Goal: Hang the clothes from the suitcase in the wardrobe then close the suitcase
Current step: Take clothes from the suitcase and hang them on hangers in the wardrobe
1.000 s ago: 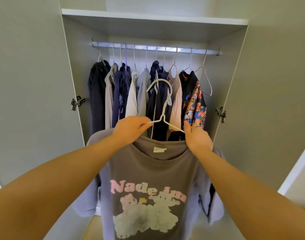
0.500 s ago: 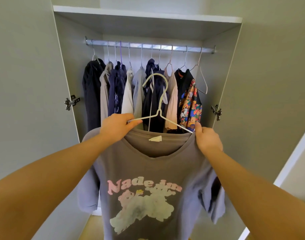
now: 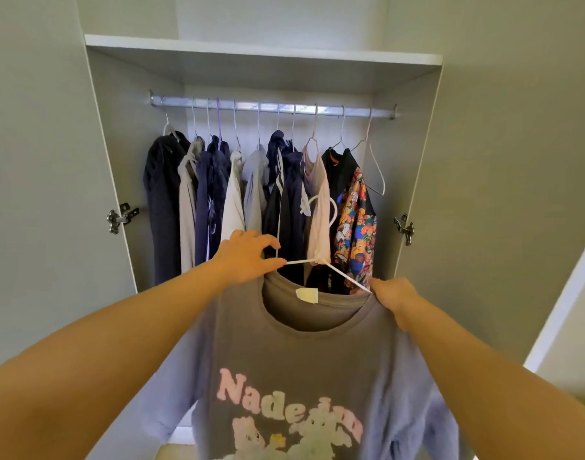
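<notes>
A grey T-shirt (image 3: 304, 353) with lilac sleeves and a pink bear print hangs on a white wire hanger (image 3: 321, 258) in front of the open wardrobe. My left hand (image 3: 248, 257) grips the hanger's left arm at the shirt's left shoulder. My right hand (image 3: 395, 297) pinches the shirt's right shoulder over the end of the hanger's right arm. The hanger's hook sits well below the metal rail (image 3: 271, 107), in front of the hung clothes. The suitcase is out of view.
Several garments hang on the rail, from a dark jacket (image 3: 161, 200) at the left to a bear-patterned top (image 3: 356, 224) at the right. An empty white hanger (image 3: 372, 164) hangs at the rail's right end. Both wardrobe doors (image 3: 35, 194) stand open.
The view has tipped upward, so the rail sits lower in the frame. My right hand has slid outward along the hanger to the shirt's right shoulder. The hanger has tilted, its hook leaning right.
</notes>
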Demonstrator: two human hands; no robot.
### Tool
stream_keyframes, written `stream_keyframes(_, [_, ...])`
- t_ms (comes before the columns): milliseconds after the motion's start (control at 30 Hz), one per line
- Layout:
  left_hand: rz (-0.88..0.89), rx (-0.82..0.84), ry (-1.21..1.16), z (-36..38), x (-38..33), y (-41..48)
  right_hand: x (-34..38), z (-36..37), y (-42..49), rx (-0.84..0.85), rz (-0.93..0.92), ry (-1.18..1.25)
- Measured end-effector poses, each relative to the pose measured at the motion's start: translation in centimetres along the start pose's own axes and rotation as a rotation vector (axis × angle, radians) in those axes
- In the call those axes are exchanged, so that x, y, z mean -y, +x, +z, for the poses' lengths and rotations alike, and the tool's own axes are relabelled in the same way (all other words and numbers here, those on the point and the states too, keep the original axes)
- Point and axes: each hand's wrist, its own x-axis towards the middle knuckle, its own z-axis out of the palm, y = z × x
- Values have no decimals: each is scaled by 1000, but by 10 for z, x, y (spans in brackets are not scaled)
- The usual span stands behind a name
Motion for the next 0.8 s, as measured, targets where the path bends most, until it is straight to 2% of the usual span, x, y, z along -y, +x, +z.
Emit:
stream_keyframes(133, [0,-13,-192,7,-10,18,-9,-15,-3,118,162,129])
stream_keyframes(300, [28,42,-233,16,-28,40,-11,-24,1,119,226,262])
stream_keyframes(467, [84,25,-120,23,-40,70,5,-22,14,178,181,376])
stream_keyframes(600, [112,30,98,21,-42,97,26,-21,34,172,123,482])
stream_keyframes(800, [155,-27,235,14,-43,157,60,-20,83,202,81,477])
